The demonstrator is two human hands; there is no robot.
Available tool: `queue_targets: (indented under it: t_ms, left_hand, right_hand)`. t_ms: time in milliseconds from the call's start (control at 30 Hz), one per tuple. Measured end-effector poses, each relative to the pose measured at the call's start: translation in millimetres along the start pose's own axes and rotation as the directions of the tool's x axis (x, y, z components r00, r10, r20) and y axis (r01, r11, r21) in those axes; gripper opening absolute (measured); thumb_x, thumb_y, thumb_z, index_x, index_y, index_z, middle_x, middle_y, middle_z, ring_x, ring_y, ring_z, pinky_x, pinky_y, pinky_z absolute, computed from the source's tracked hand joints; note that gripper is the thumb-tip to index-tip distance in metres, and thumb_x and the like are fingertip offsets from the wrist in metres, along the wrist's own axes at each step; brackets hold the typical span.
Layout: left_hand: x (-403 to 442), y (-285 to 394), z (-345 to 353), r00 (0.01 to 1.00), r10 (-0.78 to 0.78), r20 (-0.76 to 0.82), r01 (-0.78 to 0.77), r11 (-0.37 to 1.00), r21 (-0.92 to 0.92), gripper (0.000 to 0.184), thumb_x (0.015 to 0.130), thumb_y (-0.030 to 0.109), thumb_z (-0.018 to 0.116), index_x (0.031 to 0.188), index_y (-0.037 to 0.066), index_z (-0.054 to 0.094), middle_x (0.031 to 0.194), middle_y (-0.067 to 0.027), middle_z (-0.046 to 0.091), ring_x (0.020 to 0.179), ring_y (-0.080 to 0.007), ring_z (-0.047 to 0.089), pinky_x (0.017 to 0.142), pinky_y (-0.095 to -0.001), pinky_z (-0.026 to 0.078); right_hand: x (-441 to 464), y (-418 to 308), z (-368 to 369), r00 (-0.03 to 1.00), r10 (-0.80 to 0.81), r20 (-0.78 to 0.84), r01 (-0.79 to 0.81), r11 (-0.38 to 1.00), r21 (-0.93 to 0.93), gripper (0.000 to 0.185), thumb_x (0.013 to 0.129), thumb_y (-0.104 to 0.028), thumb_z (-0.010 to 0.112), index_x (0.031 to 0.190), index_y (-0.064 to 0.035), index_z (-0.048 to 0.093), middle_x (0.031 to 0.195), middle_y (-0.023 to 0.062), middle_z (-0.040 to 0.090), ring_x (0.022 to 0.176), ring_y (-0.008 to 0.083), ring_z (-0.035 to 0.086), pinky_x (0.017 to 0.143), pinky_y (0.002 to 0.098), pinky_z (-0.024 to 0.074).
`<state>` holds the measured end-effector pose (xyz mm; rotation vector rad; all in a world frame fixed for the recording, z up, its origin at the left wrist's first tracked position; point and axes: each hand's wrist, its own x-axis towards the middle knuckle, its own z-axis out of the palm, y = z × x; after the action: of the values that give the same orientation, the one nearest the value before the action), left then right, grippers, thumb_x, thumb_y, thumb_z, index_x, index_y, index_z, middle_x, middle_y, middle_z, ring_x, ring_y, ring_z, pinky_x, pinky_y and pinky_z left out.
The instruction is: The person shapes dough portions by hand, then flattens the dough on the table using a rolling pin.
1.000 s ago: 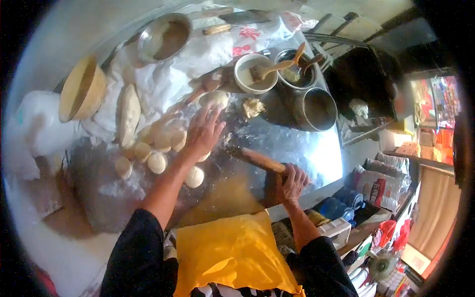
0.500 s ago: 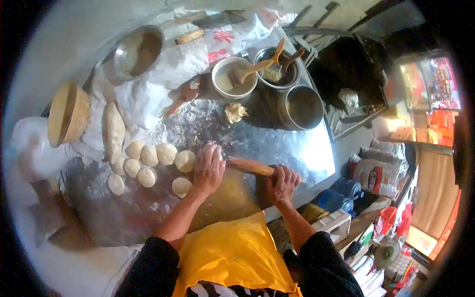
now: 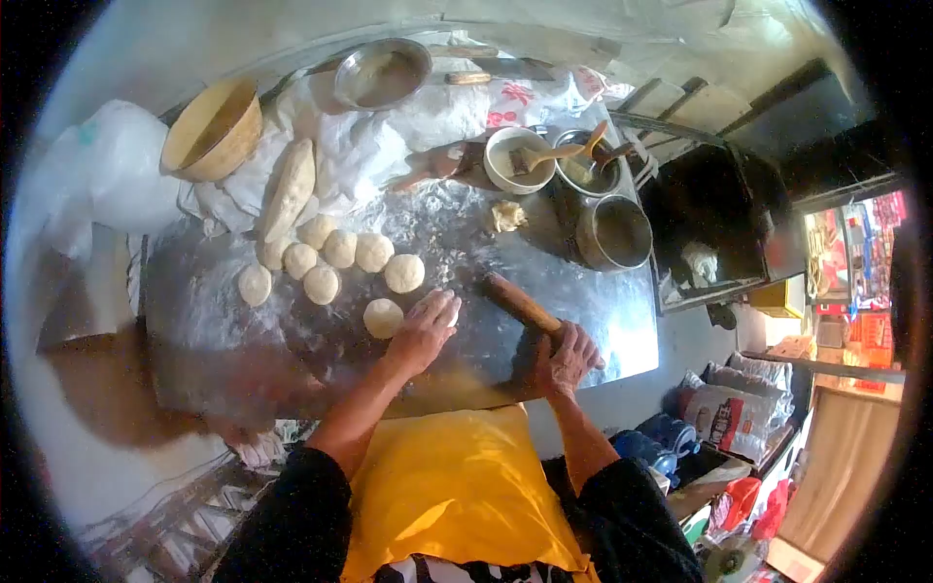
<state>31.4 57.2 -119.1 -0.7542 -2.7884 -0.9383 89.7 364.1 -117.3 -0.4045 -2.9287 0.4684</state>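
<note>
- The left hand [image 3: 424,325] is resting low over the tabletop, its fingers lying close together and pointing away to the right; a pale patch is showing at the fingertips, but I cannot tell whether they are clasping dough or only carrying flour.
- The right hand [image 3: 566,358] is wrapping its fingers firmly around the near end of the rolling pin [image 3: 525,311], so it is the nearer hand.
- The pin's long axis is slanting from the right palm away and leftward; its free end is lying to the right of the left fingertips and a little beyond them, near but apart.
- The pin is showing smooth brown wood, slim and rounded, darkening toward its tip.
- Just left of the left hand, the nearest dough ball [image 3: 384,318] is sitting pale, matte and slightly flattened; whether it is touching the knuckles I cannot tell.
- Farther left, the other dough balls [image 3: 404,273] are clustering, soft and round, beside a long tapering dough log [image 3: 290,189].
- Beneath, the metal tabletop [image 3: 603,311] is gleaming at right and wearing streaky flour elsewhere.
- Beyond the pin, a ragged dough scrap [image 3: 507,216] is lying near a white bowl [image 3: 492,173] holding a wooden-handled brush [image 3: 549,154]; a cylindrical metal pot [image 3: 614,233] is standing to its right.
- At far left, a deep yellowish bowl [image 3: 214,131] is leaning by crinkled white sacking [image 3: 340,146].
</note>
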Motion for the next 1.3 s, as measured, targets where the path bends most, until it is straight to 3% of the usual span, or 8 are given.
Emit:
queue_targets:
  t_ms: [100,267,433,667,967,1133,1167,1300]
  left_hand:
    - [11.7,2.4,-4.4,0.988,-0.104,0.112,0.115,0.988,-0.1,0.058,0.095,0.012,0.076,0.15,0.004,0.057,0.141,-0.0176,0.062,0.132,-0.0402,0.06,0.112,-0.0472,0.051]
    - [41.4,31.4,-26.1,0.985,-0.041,-0.166,0.003,0.975,-0.221,0.048,0.096,0.01,0.076,0.142,0.005,0.064,0.149,-0.0158,0.061,0.139,-0.0385,0.057,0.113,-0.0465,0.051]
    - [30.9,12.5,-7.9,0.988,-0.122,0.089,0.126,0.992,-0.033,0.055,0.094,0.022,0.079,0.144,0.005,0.062,0.144,-0.0188,0.064,0.14,-0.0391,0.056,0.117,-0.051,0.043]
    - [65.0,12.4,14.3,0.958,-0.128,0.257,0.06,0.964,0.259,0.058,0.104,0.047,0.063,0.149,0.011,0.06,0.17,-0.0076,0.039,0.159,-0.0368,0.031,0.125,-0.0654,0.024]
    - [113.3,-6.0,18.6,0.983,-0.097,0.156,0.065,0.978,0.197,0.067,0.098,0.04,0.069,0.159,0.018,0.049,0.167,-0.0106,0.041,0.155,-0.039,0.035,0.124,-0.0651,0.026]
    - [68.3,-31.5,-41.3,0.933,-0.315,-0.175,0.324,0.946,0.027,0.054,0.095,0.021,0.073,0.146,0.011,0.063,0.156,-0.0177,0.054,0.151,-0.0387,0.042,0.123,-0.0497,0.034]
    - [37.6,-60.5,-51.2,0.931,-0.32,-0.174,0.36,0.882,0.304,0.056,0.093,0.026,0.074,0.146,0.011,0.062,0.149,-0.0212,0.057,0.14,-0.0413,0.052,0.116,-0.0574,0.038]
    - [-71.7,-172.6,-121.6,0.774,-0.477,-0.415,0.61,0.737,0.291,0.05,0.1,0.033,0.066,0.14,0.003,0.063,0.148,-0.0266,0.057,0.139,-0.0462,0.051,0.119,-0.0555,0.037]
  right_hand:
    - [-6.5,3.0,-3.0,0.999,0.011,0.041,-0.014,0.998,0.067,0.05,0.091,-0.034,0.067,0.137,-0.0149,0.06,0.138,0.0131,0.058,0.133,0.0381,0.047,0.119,0.0558,0.0244]
    - [0.5,1.4,0.0,0.999,0.033,0.019,-0.033,0.999,-0.001,0.049,0.09,-0.031,0.07,0.136,-0.0153,0.06,0.139,0.0121,0.058,0.135,0.038,0.047,0.12,0.0558,0.0247]
    - [-4.0,4.1,-2.4,0.999,0.019,0.042,-0.019,1.0,-0.01,0.049,0.091,-0.03,0.07,0.136,-0.0151,0.059,0.137,0.0115,0.059,0.134,0.0372,0.047,0.12,0.0557,0.0229]
    - [8.0,6.2,10.6,0.993,0.073,0.087,-0.071,0.997,-0.033,0.05,0.093,-0.029,0.068,0.141,-0.0185,0.057,0.142,0.0126,0.057,0.139,0.0387,0.045,0.122,0.0606,0.0201]
    - [5.1,-4.4,1.5,0.998,0.052,0.035,-0.051,0.999,-0.017,0.051,0.095,-0.031,0.067,0.142,-0.0138,0.058,0.142,0.013,0.058,0.136,0.0384,0.047,0.121,0.0566,0.0217]
    - [2.1,5.9,9.3,1.0,0.016,-0.02,-0.016,1.0,0.006,0.046,0.098,-0.031,0.067,0.14,-0.013,0.06,0.138,0.0139,0.06,0.133,0.0364,0.049,0.117,0.0555,0.0248]
    - [1.5,10.8,12.5,0.998,-0.003,-0.058,0.004,1.0,0.008,0.044,0.099,-0.031,0.067,0.138,-0.013,0.061,0.136,0.0136,0.061,0.13,0.0361,0.051,0.116,0.055,0.0264]
    - [1.0,18.7,19.4,0.994,-0.056,-0.098,0.055,0.998,-0.01,0.038,0.098,-0.03,0.068,0.132,-0.0145,0.063,0.131,0.0116,0.063,0.124,0.0354,0.054,0.112,0.054,0.0288]
